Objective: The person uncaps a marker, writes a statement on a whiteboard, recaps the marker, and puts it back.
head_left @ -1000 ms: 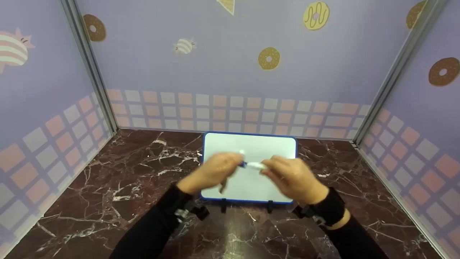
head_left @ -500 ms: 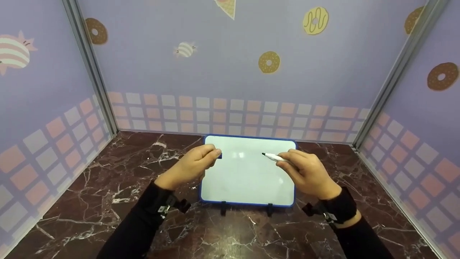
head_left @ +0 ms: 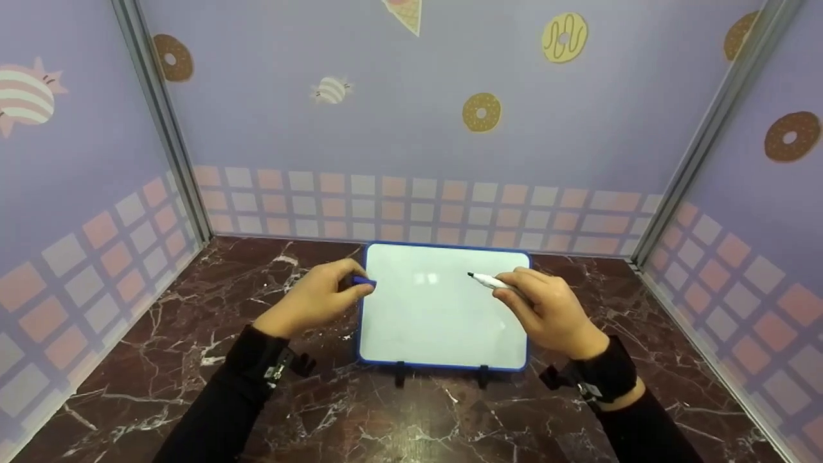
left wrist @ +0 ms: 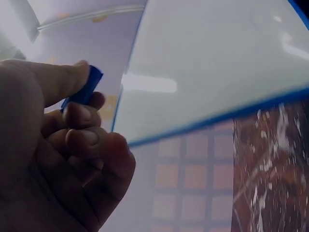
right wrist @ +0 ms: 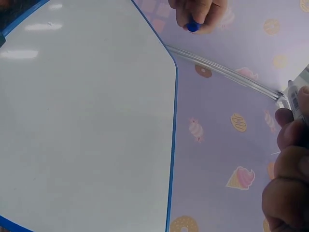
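Observation:
A blue marker cap (head_left: 364, 281) is pinched between thumb and fingers of my left hand (head_left: 315, 296), by the left edge of the whiteboard (head_left: 443, 321). In the left wrist view the cap (left wrist: 84, 89) sticks up past the fingertips. My right hand (head_left: 546, 308) grips an uncapped white marker (head_left: 487, 280), its dark tip pointing left over the upper right of the board. The right wrist view shows the marker (right wrist: 294, 99) at the right border, and the left hand (right wrist: 203, 12) with the cap at the top. The board's white surface has no visible writing.
The blue-framed board leans on two black stand feet (head_left: 400, 374) on a dark red marbled table (head_left: 257, 334). Behind it rises a lilac wall (head_left: 411, 141) with sweets and tile patterns. Side panels meet it at grey metal posts (head_left: 164, 128).
The cap has come off the marker. My left hand has moved left with it, while the right hand has shifted slightly right and then stayed nearly still with the marker.

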Available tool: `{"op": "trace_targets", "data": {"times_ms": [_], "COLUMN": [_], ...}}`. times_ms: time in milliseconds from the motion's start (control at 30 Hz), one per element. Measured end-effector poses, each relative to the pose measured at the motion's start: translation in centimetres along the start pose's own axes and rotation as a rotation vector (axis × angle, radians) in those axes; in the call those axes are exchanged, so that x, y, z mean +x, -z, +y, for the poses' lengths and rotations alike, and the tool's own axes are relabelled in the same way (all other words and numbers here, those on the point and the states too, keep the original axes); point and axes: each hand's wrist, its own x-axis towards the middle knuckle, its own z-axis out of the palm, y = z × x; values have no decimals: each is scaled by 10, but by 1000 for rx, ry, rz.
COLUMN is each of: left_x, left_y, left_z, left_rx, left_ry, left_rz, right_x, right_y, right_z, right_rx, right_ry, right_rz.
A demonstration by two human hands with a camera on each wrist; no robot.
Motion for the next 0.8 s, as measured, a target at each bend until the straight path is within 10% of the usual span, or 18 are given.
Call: {"op": "trace_targets", "data": {"times_ms": [800], "left_x": [-24], "left_y": [11], "left_z": [-79], "left_rx": [323], "left_ry": [175], "left_rz": [-89], "right_x": [1], "right_y": [-15], "right_z": [-4], "right_rx": [-13], "right_ry": [32], "right_rz": [-40]}}
